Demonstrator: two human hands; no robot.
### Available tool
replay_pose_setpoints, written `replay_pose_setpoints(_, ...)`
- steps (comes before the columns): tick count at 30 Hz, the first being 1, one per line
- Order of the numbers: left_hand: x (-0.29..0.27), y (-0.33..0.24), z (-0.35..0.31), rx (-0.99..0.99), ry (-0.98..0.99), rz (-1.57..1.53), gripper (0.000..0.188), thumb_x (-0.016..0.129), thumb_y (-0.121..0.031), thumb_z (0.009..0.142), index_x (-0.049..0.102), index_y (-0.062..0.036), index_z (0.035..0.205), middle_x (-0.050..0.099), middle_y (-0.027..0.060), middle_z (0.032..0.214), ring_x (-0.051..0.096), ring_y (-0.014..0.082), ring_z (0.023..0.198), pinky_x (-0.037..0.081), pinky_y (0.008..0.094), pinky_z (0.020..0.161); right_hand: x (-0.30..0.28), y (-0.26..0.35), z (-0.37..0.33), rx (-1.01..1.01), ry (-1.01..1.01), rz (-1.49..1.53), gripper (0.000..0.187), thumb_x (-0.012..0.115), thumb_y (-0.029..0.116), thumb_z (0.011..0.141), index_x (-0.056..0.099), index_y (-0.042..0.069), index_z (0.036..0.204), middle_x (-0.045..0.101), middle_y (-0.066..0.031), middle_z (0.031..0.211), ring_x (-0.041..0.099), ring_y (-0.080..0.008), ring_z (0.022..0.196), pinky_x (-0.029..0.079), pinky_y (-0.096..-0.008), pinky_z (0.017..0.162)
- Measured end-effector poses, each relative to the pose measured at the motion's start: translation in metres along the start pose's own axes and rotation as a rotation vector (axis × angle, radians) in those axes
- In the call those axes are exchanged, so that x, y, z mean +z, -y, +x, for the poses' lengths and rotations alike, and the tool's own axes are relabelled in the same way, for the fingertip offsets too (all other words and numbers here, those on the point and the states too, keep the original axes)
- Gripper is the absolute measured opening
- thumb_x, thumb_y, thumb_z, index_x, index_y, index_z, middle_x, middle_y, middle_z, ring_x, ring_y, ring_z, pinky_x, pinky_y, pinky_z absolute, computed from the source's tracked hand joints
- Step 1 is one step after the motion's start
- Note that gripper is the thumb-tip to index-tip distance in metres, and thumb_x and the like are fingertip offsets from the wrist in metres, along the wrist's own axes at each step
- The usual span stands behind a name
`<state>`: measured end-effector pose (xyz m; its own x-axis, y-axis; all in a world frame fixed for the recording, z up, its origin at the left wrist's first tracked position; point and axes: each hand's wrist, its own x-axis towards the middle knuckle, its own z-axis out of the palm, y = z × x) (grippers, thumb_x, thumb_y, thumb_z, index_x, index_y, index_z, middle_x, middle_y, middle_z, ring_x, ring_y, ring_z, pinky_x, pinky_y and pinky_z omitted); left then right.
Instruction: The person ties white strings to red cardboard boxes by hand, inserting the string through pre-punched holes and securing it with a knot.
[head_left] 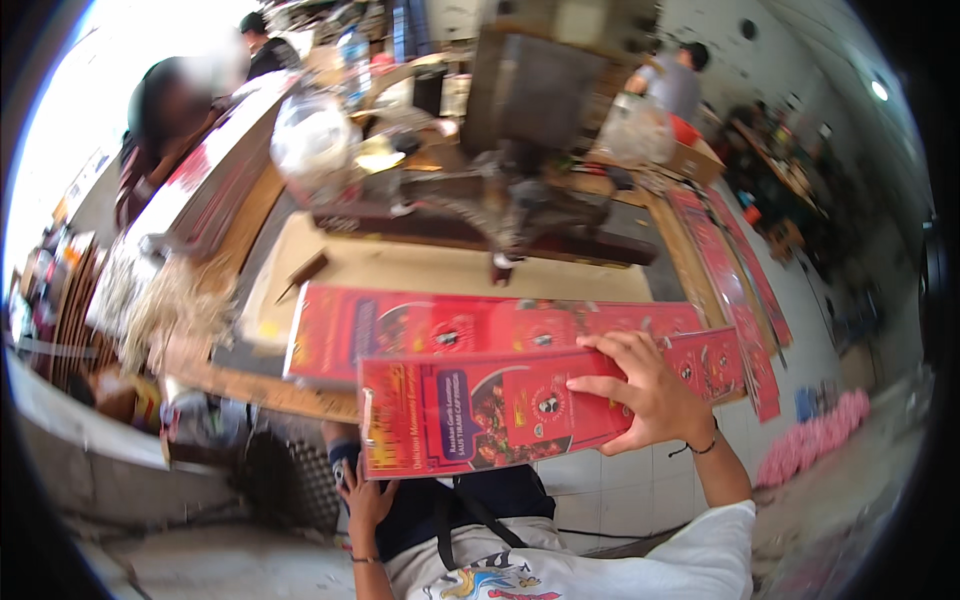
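Note:
A long red printed cardboard panel [470,415], seemingly under clear plastic, is tilted over the near table edge. My right hand [645,395] grips it toward its right end, fingers spread across the face and thumb near the lower edge. At the panel's lower left corner is my left hand [365,505], its visible fingers apart; part of it is hidden behind the panel. Another red panel [330,330] lies just behind, flat on the table and partly covered by the first.
A heavy dark metal press [530,90] stands over the table's beige board [400,260]. Stacked panels [215,190] and pale strings [185,305] are at left. More red panels [715,255] lie at right near a pink bundle [815,435]. Other people sit farther back.

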<state>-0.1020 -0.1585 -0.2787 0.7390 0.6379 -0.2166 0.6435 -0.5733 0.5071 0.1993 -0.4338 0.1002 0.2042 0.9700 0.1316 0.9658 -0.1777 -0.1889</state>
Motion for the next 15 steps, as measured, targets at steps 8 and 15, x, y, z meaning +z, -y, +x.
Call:
replay_pose_setpoints(8, -0.008, -0.026, 0.009, -0.003, -0.025, 0.058, 0.026, 0.068, -0.040, 0.086, 0.075, -0.0251, 0.107, 0.042, 0.0097, 0.156, 0.022, 0.0426, 0.149, 0.018, 0.0764, 0.108, -0.092, -0.020, -0.144, 0.468, -0.863, -0.123, 0.095, 0.084, 0.050, 0.062, 0.051, 0.004, 0.138, 0.048, -0.0160, 0.147, 0.049, -0.0314, 0.131, 0.041, -0.0465, 0.106)
replay_pose_setpoints(15, -0.016, -0.023, 0.011, -0.016, 0.002, 0.097, 0.025, 0.068, -0.039, 0.086, 0.076, -0.0262, 0.106, 0.043, 0.0111, 0.155, 0.023, 0.0466, 0.148, 0.018, 0.0789, 0.106, -0.184, -0.096, -0.187, 0.416, -1.389, -0.356, 0.063, 0.059, 0.033, 0.099, 0.040, 0.000, 0.150, 0.046, -0.0122, 0.151, 0.048, -0.0183, 0.134, 0.038, -0.0304, 0.106)
